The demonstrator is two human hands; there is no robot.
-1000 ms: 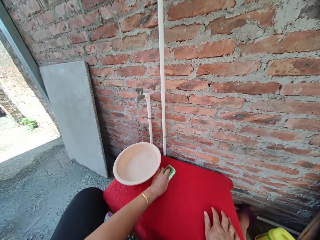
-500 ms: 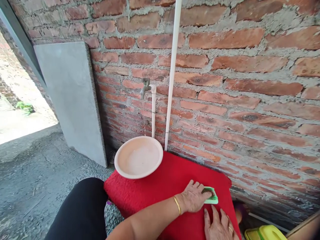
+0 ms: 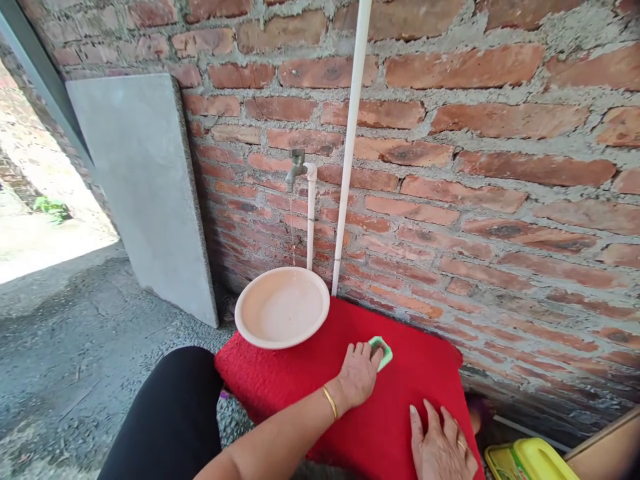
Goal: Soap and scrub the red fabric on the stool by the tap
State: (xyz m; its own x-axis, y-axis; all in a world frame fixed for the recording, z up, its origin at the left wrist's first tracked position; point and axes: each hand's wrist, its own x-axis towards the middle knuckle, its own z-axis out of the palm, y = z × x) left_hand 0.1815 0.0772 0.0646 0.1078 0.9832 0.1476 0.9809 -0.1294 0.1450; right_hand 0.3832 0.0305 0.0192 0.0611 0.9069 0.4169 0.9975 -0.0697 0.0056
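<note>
My left hand [image 3: 357, 375], with a gold bangle at its wrist, is closed around a pale green scrubbing brush [image 3: 383, 355]. The fingers hide part of the brush. It rests on a red cloth [image 3: 395, 393] spread over a low surface. My right hand [image 3: 443, 445], with a ring on one finger, lies on the same cloth nearer to me, fingers spread and holding nothing. A pale pink basin [image 3: 283, 310] stands at the back left corner of the cloth, with water in it.
Above the basin, a tap [image 3: 295, 170] on a white pipe [image 3: 311, 220] lets a thin stream fall. A taller white pipe [image 3: 351, 133] runs up the brick wall [image 3: 500, 167]. A grey slab [image 3: 140, 187] leans at left. A yellow container [image 3: 530, 460] is at lower right.
My left hand has moved the brush to the left and farther back across the red cloth. My right hand stays in nearly the same place.
</note>
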